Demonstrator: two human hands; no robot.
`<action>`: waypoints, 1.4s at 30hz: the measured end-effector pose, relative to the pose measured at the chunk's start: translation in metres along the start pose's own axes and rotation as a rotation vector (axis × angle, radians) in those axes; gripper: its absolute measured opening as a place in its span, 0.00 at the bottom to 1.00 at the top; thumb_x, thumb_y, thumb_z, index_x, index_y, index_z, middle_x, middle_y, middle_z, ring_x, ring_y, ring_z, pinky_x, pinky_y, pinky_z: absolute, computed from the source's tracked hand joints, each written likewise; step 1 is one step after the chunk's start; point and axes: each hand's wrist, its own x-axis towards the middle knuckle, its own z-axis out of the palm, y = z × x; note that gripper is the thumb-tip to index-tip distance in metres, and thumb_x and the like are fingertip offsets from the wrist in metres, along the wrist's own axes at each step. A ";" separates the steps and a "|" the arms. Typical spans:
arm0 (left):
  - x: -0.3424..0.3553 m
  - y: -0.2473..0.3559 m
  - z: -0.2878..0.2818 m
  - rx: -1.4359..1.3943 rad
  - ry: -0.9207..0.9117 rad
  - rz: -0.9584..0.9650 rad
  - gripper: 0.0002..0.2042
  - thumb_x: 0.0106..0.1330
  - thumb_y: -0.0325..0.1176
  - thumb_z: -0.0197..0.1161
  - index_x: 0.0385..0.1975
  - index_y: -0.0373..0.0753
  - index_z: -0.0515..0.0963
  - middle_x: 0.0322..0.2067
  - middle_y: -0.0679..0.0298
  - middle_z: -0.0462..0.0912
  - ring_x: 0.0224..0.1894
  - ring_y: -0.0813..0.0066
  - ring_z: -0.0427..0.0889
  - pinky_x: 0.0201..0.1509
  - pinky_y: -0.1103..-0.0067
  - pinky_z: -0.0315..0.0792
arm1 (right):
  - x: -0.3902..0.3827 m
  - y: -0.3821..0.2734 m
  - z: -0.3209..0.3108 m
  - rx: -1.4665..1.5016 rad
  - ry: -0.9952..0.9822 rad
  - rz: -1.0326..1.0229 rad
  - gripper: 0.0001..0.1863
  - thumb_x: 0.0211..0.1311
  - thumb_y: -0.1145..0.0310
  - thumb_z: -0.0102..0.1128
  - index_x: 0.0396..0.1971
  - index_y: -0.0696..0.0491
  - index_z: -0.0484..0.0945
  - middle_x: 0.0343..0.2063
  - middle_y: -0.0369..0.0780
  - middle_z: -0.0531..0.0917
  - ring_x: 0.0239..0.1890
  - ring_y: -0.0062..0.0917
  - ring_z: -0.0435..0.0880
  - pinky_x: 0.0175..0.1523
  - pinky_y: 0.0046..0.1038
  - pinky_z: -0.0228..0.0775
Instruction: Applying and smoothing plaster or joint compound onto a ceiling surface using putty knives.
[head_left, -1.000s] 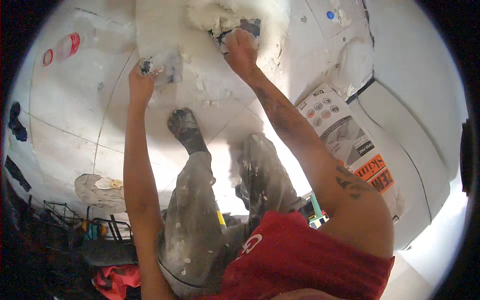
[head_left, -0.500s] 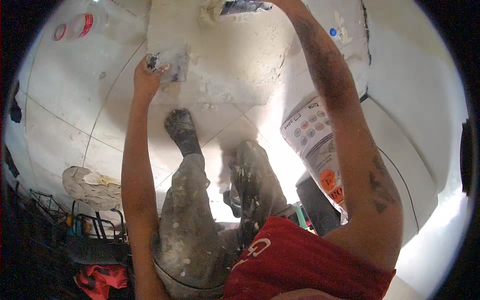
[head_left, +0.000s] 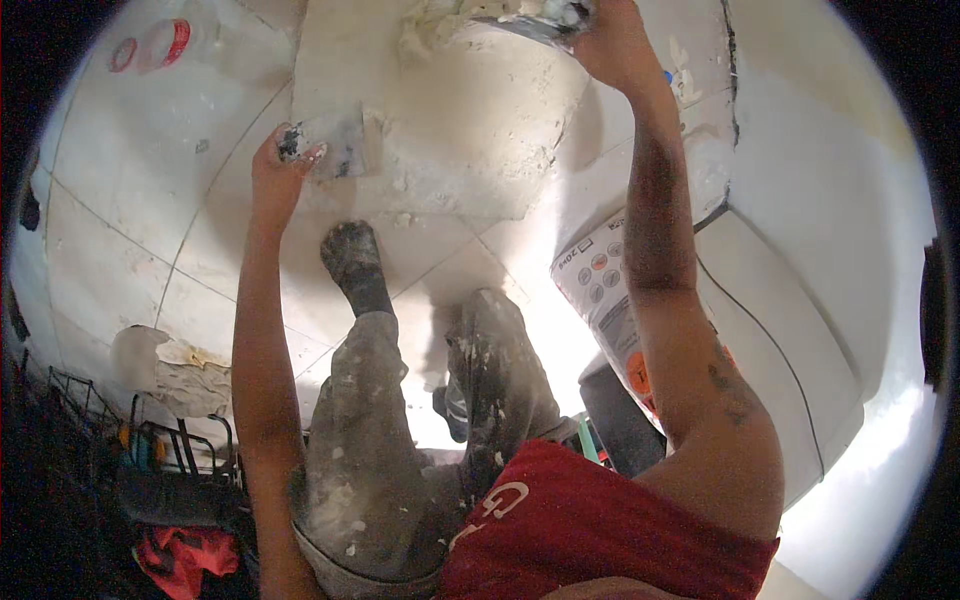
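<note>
While both arms reach up toward twelve o'clock, the entry reads as follows. Left hand (head_left: 275,165): fingers closed around the dark handle of a small putty knife (head_left: 330,148), its pale, plaster-caked blade lying flat against the white wall panel (head_left: 470,130) at about eleven o'clock. Right hand (head_left: 610,40): clenched on a wider trowel (head_left: 535,20) at the twelve o'clock rim, the blade loaded with wet white filler and partly cut off by the picture edge. Wall panel: rough, with loose crumbs and a ragged patch of fresh plaster (head_left: 430,30) just beside the trowel. Below, at six o'clock: grey trousers (head_left: 400,450) heavily spattered, one dark sock (head_left: 352,265) planted on the tiled floor (head_left: 150,200). At three o'clock: a printed paper sack (head_left: 600,300) leaning by a white slab. At eight o'clock: a torn scrap of bag (head_left: 165,365) and a wire rack (head_left: 170,450). Risks, as judged: filler may slide off the tilted trowel onto the trousers or floor, since the load looks soft; the small knife could gouge the patch if its edge digs in; crumbs underfoot could make the socked foot slip.
</note>
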 end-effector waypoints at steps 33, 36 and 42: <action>0.003 -0.019 0.012 -0.332 -0.084 -0.287 0.12 0.46 0.25 0.60 0.32 0.33 0.70 0.27 0.65 0.75 0.29 0.80 0.73 0.31 0.84 0.68 | -0.053 0.023 0.095 -0.598 -0.185 0.093 0.23 0.38 0.80 0.49 0.41 0.49 0.68 0.39 0.40 0.70 0.44 0.30 0.67 0.50 0.32 0.61; 0.001 -0.010 0.007 -0.268 -0.025 -0.200 0.13 0.45 0.25 0.61 0.32 0.33 0.69 0.27 0.64 0.74 0.27 0.79 0.73 0.31 0.84 0.68 | -0.068 0.037 0.093 -0.612 -0.187 -0.243 0.14 0.46 0.72 0.44 0.36 0.50 0.71 0.34 0.41 0.72 0.37 0.32 0.71 0.39 0.34 0.67; -0.003 -0.004 0.003 -0.530 -0.146 -0.189 0.17 0.45 0.25 0.60 0.36 0.30 0.67 0.28 0.62 0.73 0.30 0.77 0.73 0.33 0.84 0.67 | -0.022 0.025 0.060 -0.535 -0.333 0.112 0.22 0.38 0.79 0.51 0.40 0.51 0.69 0.38 0.39 0.71 0.44 0.32 0.68 0.48 0.32 0.63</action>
